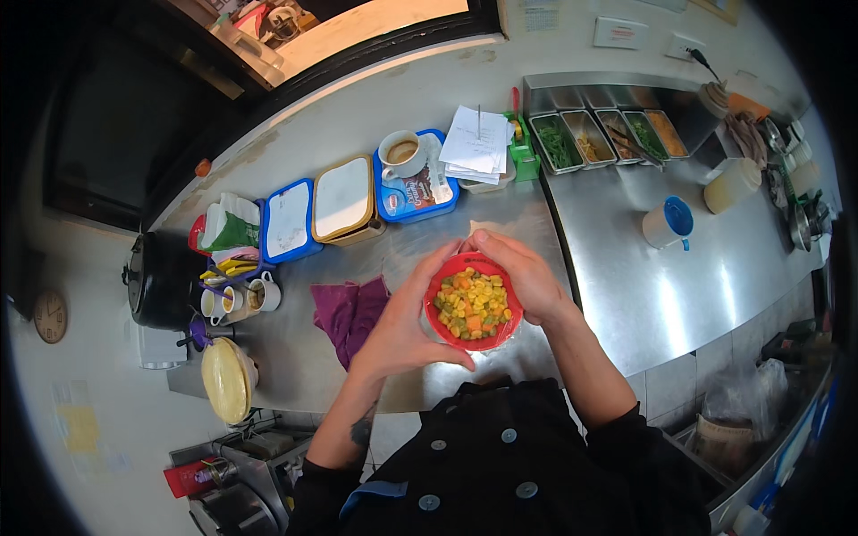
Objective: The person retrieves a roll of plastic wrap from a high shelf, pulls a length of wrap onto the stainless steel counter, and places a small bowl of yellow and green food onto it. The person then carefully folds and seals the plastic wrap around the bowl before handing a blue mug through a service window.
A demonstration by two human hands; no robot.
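Observation:
Between my two hands is a small red bowl (436, 326) filled with corn kernels and diced orange and green vegetables (471, 303). My left hand (409, 321) curves around its left side, with the thumb along the near rim. On the far right side, my right hand (519, 275) rests its fingers against the rim. Clear film seems to wrap the bowl's outside. A crumpled purple cloth (350, 315) lies on the steel counter (288, 348), left of my left hand. A beige scrap (488, 230) shows just beyond my fingertips.
Along the wall stand lidded plastic tubs (342, 197), a coffee cup (402, 155) on one, and spiked papers (474, 141). Steel food pans (590, 144) line the back right. A blue-lined mug (667, 222) and squeeze bottle (732, 186) stand right; white cups (263, 292) stand left.

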